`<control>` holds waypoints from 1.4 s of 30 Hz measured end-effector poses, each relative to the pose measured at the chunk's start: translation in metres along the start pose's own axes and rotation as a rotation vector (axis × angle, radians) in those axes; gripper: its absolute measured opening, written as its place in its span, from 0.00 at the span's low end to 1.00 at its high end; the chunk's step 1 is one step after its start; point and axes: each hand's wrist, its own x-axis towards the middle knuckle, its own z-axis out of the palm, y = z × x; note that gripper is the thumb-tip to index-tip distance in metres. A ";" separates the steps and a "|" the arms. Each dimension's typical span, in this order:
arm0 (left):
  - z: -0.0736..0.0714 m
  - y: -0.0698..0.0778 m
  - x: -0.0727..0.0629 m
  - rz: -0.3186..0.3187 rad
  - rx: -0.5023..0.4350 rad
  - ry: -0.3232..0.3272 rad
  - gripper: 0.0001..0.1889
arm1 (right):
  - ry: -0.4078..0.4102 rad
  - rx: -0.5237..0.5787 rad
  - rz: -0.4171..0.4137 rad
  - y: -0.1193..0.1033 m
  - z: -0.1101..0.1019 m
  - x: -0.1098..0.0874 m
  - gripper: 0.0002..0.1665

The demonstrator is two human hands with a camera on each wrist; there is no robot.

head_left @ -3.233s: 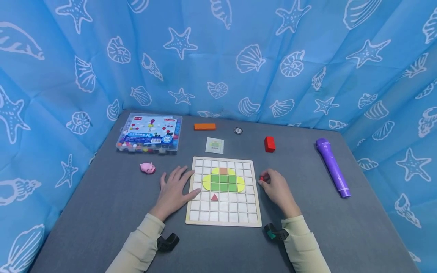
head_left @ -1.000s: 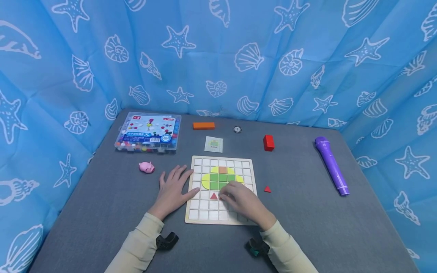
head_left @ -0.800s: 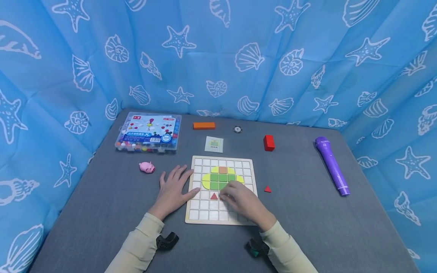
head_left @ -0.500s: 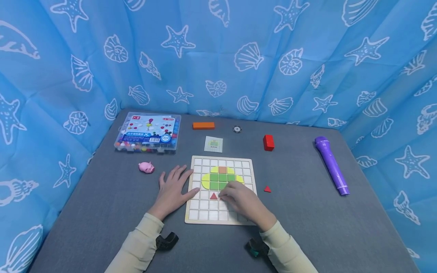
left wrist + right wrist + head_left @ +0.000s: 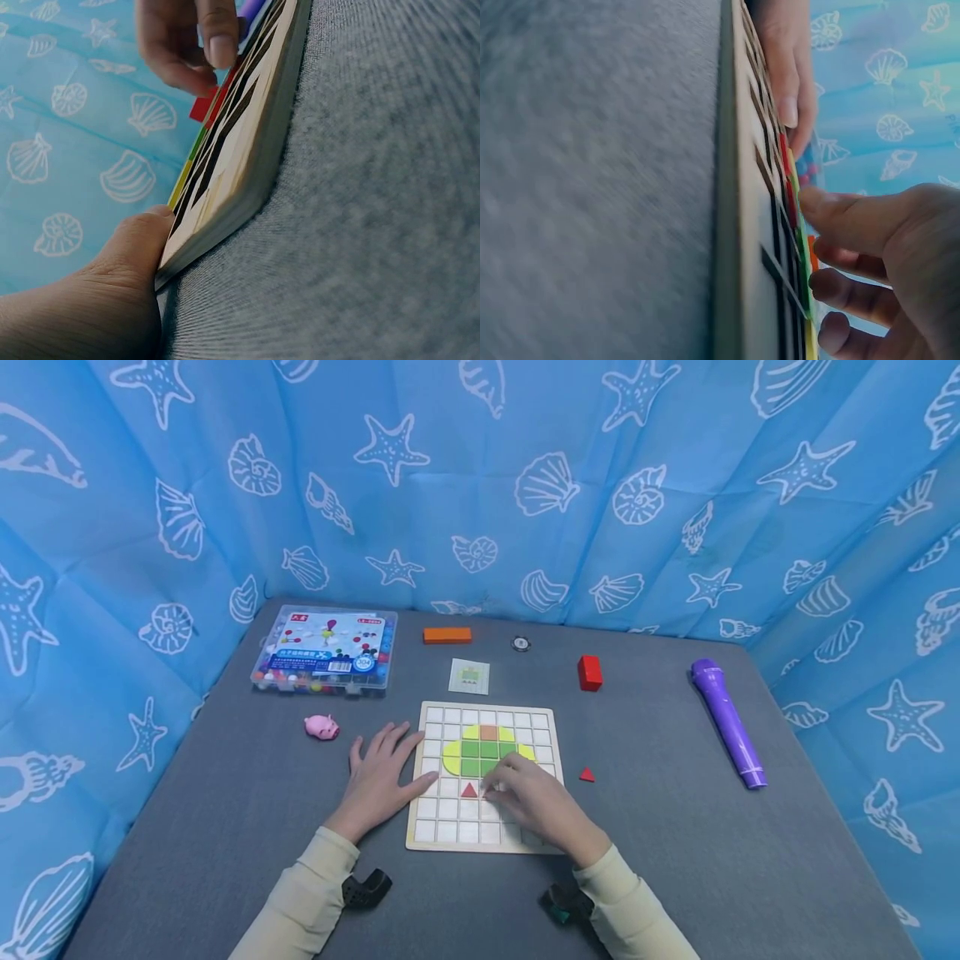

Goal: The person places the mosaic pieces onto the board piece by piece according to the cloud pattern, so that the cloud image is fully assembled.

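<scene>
A square wooden grid board (image 5: 491,833) lies on the table, bearing green, yellow and orange tiles. My left hand (image 5: 382,781) rests at its left edge, fingers spread, thumb on the rim. Over the row below the green tiles is my right hand (image 5: 536,797), its thumb and fingertips lowered to the board beside a red triangle tile (image 5: 469,791). In the right wrist view, the thumb is at a second red tile (image 5: 791,201) lying in the board; the other fingers are bent loosely and stand apart from the thumb. Another red triangle (image 5: 587,775) lies right of the board.
Behind the board are a pattern card (image 5: 469,677), an orange block (image 5: 447,635), a round token (image 5: 521,644) and a red block (image 5: 590,673). A clear plastic case (image 5: 326,650) and pink pig (image 5: 322,727) stand left, a purple microphone (image 5: 729,724) right.
My right hand has come from right of the board, where it held a small red piece, onto the board beside the red triangle. It shifts only slightly lately. The left hand stays put.
</scene>
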 end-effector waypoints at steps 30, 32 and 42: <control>0.002 -0.001 0.001 -0.007 0.015 0.001 0.39 | -0.005 -0.003 0.488 0.078 -0.057 -0.054 0.18; 0.001 -0.001 0.001 -0.006 0.013 0.001 0.39 | -0.023 -0.007 0.497 0.079 -0.056 -0.054 0.18; 0.002 -0.001 0.001 -0.007 0.009 -0.003 0.39 | 0.014 -0.020 0.458 0.081 -0.047 -0.055 0.11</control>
